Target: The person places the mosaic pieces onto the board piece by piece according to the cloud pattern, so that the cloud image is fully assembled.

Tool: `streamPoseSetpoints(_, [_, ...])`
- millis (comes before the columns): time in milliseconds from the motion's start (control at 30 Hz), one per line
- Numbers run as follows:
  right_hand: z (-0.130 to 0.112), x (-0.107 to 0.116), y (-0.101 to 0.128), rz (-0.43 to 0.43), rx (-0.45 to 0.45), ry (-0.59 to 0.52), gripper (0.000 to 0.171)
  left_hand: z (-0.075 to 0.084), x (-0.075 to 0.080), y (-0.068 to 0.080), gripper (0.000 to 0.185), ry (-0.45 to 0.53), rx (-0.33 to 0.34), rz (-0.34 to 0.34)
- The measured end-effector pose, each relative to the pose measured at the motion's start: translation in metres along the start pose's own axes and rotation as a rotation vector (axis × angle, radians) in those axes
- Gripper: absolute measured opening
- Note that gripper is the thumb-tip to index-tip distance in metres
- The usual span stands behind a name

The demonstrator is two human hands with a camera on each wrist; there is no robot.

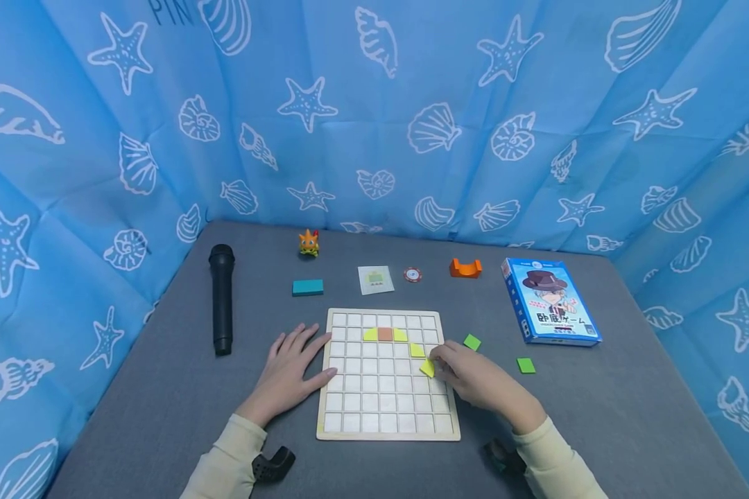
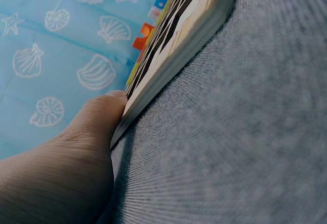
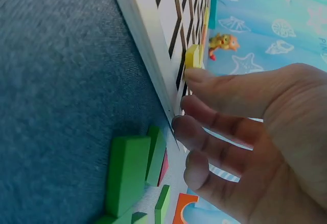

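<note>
Covering table (image 1: 630,416), grey felt; seashell-print blue cloth (image 1: 412,104) behind.

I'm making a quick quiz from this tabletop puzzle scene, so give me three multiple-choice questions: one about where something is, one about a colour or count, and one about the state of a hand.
1. Where does the black microphone lie?
A. Left of the white wooden grid board
B. On the board
C. Beside the blue game box

2. How many loose green square tiles lie on the grey table right of the board?
A. None
B. Two
C. Five

3. What is the left hand doing?
A. Gripping the microphone
B. Resting flat against the board's left edge
C. Lifting the box

Answers:
1 A: the microphone lies off the board's left side.
2 B: one green tile and another show in the head view.
3 B: its fingers lie straight, touching the board's edge, while the right hand pinches a yellow tile.
</note>
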State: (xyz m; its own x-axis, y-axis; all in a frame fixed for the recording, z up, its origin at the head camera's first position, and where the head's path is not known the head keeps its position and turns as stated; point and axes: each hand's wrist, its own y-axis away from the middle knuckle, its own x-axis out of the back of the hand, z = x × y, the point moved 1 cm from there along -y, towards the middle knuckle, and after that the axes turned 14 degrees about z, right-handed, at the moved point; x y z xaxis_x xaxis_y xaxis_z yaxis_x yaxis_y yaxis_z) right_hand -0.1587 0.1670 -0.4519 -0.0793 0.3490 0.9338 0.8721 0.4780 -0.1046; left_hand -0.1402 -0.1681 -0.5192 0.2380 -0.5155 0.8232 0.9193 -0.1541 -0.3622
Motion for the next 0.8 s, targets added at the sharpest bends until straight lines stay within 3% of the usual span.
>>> streamPoseSetpoints(433, [-0.007, -0.006, -0.009, 0.000, -0.074, 0.057, 0.021, -0.001, 0.002, -0.002, 0.070, -0.007, 0.009, -0.021])
streamPoseSetpoints(800, [-0.014, -0.011, -0.013, 0.043, -0.067, 0.082, 0.021, 0.001, 0.003, -0.001, 0.069, 0.004, 0.017, -0.033])
